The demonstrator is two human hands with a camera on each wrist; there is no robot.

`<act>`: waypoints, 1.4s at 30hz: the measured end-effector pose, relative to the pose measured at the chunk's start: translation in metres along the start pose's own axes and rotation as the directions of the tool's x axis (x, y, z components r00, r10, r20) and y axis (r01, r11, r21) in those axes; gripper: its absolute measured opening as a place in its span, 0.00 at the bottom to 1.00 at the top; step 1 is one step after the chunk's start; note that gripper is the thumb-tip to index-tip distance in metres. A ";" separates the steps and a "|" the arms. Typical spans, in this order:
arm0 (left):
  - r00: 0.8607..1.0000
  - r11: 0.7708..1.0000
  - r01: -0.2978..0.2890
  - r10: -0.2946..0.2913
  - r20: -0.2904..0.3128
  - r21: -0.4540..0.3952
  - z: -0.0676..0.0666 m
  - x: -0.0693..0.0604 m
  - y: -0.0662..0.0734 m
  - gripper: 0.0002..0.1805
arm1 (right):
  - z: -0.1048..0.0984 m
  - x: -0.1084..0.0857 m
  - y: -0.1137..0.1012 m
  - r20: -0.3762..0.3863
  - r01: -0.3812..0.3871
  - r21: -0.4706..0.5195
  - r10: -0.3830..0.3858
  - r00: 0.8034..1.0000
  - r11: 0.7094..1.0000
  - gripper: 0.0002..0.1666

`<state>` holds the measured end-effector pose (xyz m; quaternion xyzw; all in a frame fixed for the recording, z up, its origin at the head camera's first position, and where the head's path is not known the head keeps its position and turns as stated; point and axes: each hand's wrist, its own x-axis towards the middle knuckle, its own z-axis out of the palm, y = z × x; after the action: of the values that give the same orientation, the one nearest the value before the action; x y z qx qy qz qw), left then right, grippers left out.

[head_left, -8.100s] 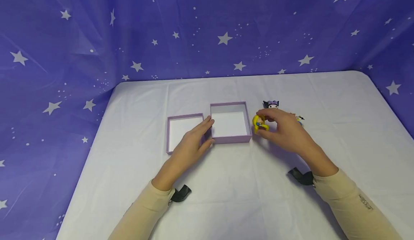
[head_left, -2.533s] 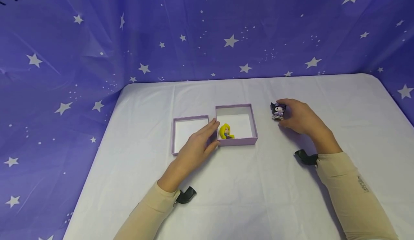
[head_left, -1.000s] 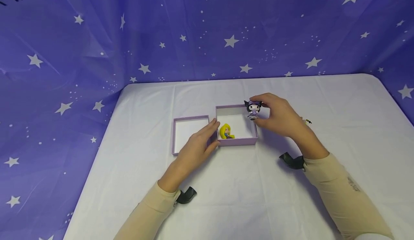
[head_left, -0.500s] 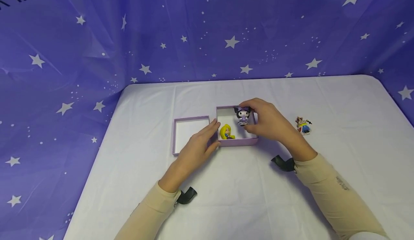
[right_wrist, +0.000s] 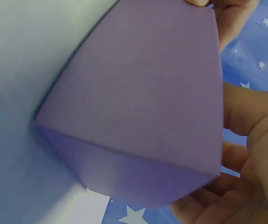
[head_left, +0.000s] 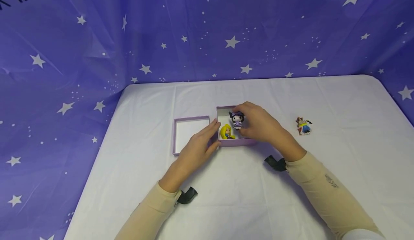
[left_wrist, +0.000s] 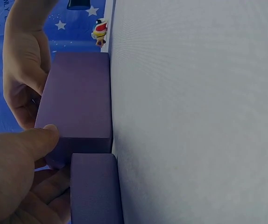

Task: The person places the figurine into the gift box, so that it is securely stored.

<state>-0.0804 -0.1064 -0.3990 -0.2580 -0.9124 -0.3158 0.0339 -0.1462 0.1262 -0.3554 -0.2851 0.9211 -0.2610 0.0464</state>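
Note:
In the head view, my right hand (head_left: pixel 258 123) pinches a black-and-purple Kuromi figurine (head_left: pixel 237 120) inside the lilac cardboard box (head_left: pixel 235 143). Beside it in the box's near left corner lies a yellow-haired doll figurine (head_left: pixel 225 131). My left hand (head_left: pixel 194 150) holds the box's left side, thumb at the front corner. The left wrist view shows that thumb (left_wrist: pixel 47 137) on the box wall (left_wrist: pixel 78 93). In the right wrist view the box (right_wrist: pixel 138 79) hides the figurines, and my right hand's (right_wrist: pixel 260 154) fingers reach over the rim.
Left of the box lies its shallow lid (head_left: pixel 191 128), inside up, partly behind my left hand. A Minion figurine (head_left: pixel 304 126) with blue and red clothing is on the white tablecloth (head_left: pixel 207 211) to the right. A starry purple curtain (head_left: pixel 194 28) hangs behind the table.
The yellow-haired figurine went from my right hand into the box. The Kuromi figurine was picked up on the right, carried left and lowered into the box. My left hand stays at the box's side.

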 end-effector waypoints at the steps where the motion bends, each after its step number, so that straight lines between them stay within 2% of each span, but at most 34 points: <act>1: 1.000 1.000 0.000 0.000 -0.001 -0.001 0.000 0.000 0.000 0.33 | 0.001 0.001 -0.001 0.003 -0.003 -0.015 0.003 1.000 1.000 0.38; 9: 1.000 1.000 0.002 -0.002 0.006 -0.003 -0.001 0.000 0.001 0.33 | 0.011 0.005 -0.005 0.003 -0.024 -0.133 0.024 1.000 0.991 0.36; 18: 1.000 1.000 0.004 -0.004 0.006 0.009 -0.001 0.001 0.001 0.33 | 0.014 0.008 -0.013 0.030 -0.085 -0.192 0.092 0.995 0.978 0.36; 33: 1.000 1.000 0.002 -0.002 0.003 0.025 0.000 0.000 0.000 0.34 | 0.021 0.016 -0.010 0.058 -0.061 -0.165 0.071 0.996 0.984 0.33; 42: 1.000 0.999 0.013 -0.013 0.006 0.033 0.001 0.001 0.001 0.33 | 0.023 0.021 -0.012 0.075 -0.096 -0.177 0.111 0.991 0.979 0.27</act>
<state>-0.0804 -0.1052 -0.3989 -0.2526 -0.9193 -0.3001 0.0333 -0.1518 0.0956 -0.3681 -0.2504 0.9512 -0.1648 0.0737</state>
